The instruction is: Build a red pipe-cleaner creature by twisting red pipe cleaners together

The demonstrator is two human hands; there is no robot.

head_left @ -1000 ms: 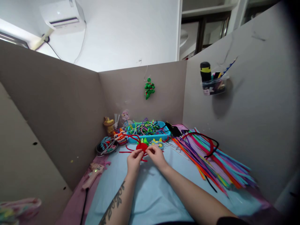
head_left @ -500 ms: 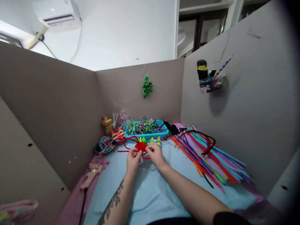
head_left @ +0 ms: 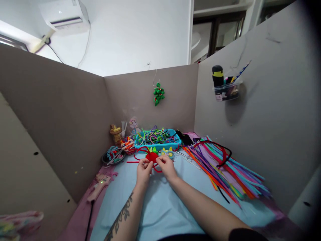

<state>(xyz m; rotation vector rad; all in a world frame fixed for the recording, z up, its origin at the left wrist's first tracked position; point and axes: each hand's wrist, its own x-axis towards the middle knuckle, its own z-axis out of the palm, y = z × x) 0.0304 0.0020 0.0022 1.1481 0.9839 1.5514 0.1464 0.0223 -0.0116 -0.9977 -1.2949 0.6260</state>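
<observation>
A round red piece (head_left: 151,157) made of fuzzy stems is held between both hands above the blue cloth. Several loose red stem ends stick out to its left and below it. My left hand (head_left: 144,169) pinches its lower left side with thumb and fingers. On the right side, my right hand (head_left: 166,166) grips its edge the same way. Just behind the red piece are a green figure (head_left: 151,150) and a blue and yellow one (head_left: 167,152), both partly covered.
Behind stands a blue tray (head_left: 157,146) of tangled stems. Long coloured stems (head_left: 225,170) lie at the right, near metal tools (head_left: 188,157). At the left are a dark bowl (head_left: 113,161), an orange and white woven piece (head_left: 128,146) and a pink corded tool (head_left: 100,187).
The red stem end below the piece now curves more between the hands. Both hands keep their hold, and the whole view has shifted slightly.
</observation>
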